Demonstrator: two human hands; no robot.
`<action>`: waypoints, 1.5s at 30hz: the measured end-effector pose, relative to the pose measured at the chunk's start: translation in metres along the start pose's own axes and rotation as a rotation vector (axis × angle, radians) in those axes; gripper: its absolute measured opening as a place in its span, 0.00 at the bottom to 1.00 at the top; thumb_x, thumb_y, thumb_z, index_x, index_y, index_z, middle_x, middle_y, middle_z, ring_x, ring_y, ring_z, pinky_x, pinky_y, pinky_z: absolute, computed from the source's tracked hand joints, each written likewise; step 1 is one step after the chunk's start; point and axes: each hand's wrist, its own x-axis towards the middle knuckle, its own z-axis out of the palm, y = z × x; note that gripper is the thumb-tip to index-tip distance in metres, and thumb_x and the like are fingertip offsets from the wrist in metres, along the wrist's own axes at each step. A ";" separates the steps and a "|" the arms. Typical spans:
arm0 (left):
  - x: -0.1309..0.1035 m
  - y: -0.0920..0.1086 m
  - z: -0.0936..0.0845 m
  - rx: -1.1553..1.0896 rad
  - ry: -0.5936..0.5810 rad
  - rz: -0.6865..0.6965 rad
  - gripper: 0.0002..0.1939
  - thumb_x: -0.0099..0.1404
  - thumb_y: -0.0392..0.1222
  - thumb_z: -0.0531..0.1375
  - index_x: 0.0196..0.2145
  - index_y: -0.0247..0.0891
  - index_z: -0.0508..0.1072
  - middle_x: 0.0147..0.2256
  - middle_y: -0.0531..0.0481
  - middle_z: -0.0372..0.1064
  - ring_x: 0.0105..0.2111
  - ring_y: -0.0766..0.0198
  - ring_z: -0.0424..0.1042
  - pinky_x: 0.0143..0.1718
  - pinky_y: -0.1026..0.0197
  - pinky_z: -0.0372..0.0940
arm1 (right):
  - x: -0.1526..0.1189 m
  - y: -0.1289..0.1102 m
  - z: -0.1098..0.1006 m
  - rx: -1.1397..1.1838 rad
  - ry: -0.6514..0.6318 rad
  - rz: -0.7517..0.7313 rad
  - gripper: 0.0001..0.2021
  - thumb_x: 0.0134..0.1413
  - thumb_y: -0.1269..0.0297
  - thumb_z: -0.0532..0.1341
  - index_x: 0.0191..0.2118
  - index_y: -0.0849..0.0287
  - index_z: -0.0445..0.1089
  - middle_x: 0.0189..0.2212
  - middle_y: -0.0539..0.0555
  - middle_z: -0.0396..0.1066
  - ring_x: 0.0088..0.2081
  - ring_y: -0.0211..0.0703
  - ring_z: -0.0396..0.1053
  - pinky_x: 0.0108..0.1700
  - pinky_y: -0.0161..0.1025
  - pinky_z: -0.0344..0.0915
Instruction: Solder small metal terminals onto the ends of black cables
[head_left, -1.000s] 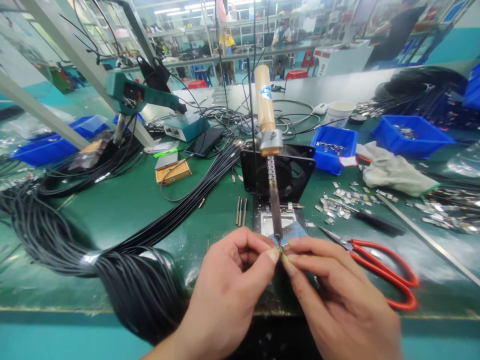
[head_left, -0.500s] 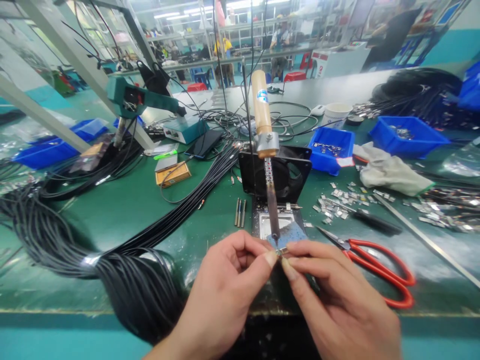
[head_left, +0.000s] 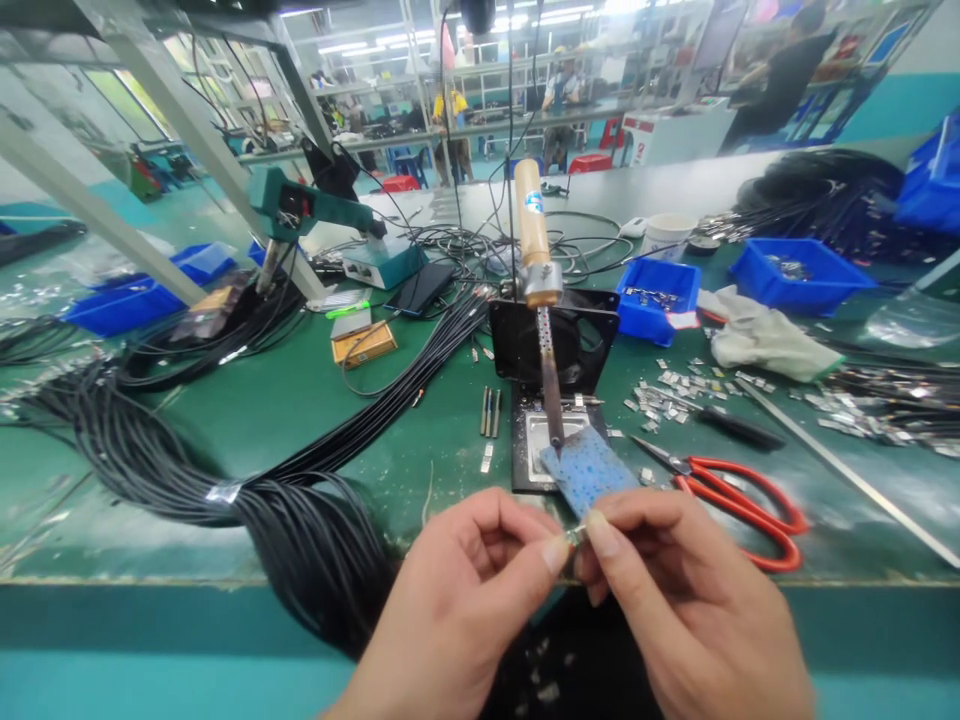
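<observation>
My left hand point(head_left: 480, 590) and my right hand point(head_left: 690, 600) meet near the table's front edge, thumbs and forefingers pinched. Between their fingertips is a small metal connector point(head_left: 576, 535), mostly hidden by the fingers; whether a cable runs from it I cannot tell. Just beyond it lies a blue speckled sponge point(head_left: 600, 475). Over the sponge's far corner a soldering iron point(head_left: 532, 235) with a wooden handle is fixed tip-down, apart from my hands. Its tip hangs by a metal tray point(head_left: 534, 450) on a black base, in front of a black fan point(head_left: 506, 340).
Red-handled scissors point(head_left: 750, 500) lie at the right, near a black-handled tool point(head_left: 739, 428) and scattered metal shells point(head_left: 675, 388). Blue bins point(head_left: 660, 295) and a white glove point(head_left: 772, 340) sit behind. A thick black cable bundle point(head_left: 300, 570) hangs over the front edge at left.
Both hands have drawn back from the iron's tip toward the front edge, still pinching the connector. More of the blue sponge shows. The view has shifted slightly.
</observation>
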 end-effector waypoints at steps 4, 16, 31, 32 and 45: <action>-0.012 0.002 0.003 0.051 0.011 0.025 0.08 0.68 0.41 0.67 0.31 0.38 0.75 0.34 0.51 0.76 0.36 0.64 0.72 0.41 0.64 0.66 | -0.007 -0.007 0.003 0.033 0.055 -0.002 0.03 0.65 0.68 0.63 0.39 0.53 0.72 0.30 0.46 0.76 0.26 0.34 0.76 0.30 0.27 0.75; -0.032 0.007 0.007 0.142 0.024 0.108 0.08 0.66 0.41 0.67 0.29 0.39 0.75 0.33 0.51 0.76 0.35 0.63 0.72 0.38 0.63 0.67 | -0.022 -0.014 0.000 0.029 0.021 -0.098 0.05 0.65 0.72 0.62 0.41 0.53 0.72 0.32 0.48 0.76 0.28 0.35 0.77 0.31 0.29 0.77; -0.036 0.005 0.007 0.165 0.010 0.080 0.08 0.68 0.43 0.66 0.32 0.38 0.77 0.33 0.50 0.78 0.34 0.62 0.73 0.38 0.62 0.68 | -0.027 -0.024 0.005 0.109 0.100 0.069 0.04 0.64 0.63 0.65 0.36 0.54 0.73 0.22 0.45 0.75 0.22 0.33 0.74 0.26 0.25 0.73; -0.036 0.004 0.007 0.159 0.004 0.073 0.08 0.68 0.43 0.66 0.32 0.38 0.77 0.33 0.49 0.79 0.34 0.62 0.74 0.38 0.62 0.68 | -0.026 -0.022 0.004 0.127 0.085 0.080 0.04 0.64 0.64 0.65 0.36 0.54 0.73 0.22 0.46 0.75 0.21 0.33 0.74 0.25 0.26 0.74; -0.015 0.003 0.007 0.099 0.009 0.037 0.08 0.66 0.41 0.67 0.30 0.37 0.77 0.32 0.50 0.78 0.33 0.63 0.73 0.37 0.63 0.67 | -0.014 -0.002 0.001 0.132 0.025 0.053 0.03 0.64 0.69 0.65 0.38 0.54 0.73 0.24 0.47 0.78 0.23 0.36 0.77 0.26 0.28 0.77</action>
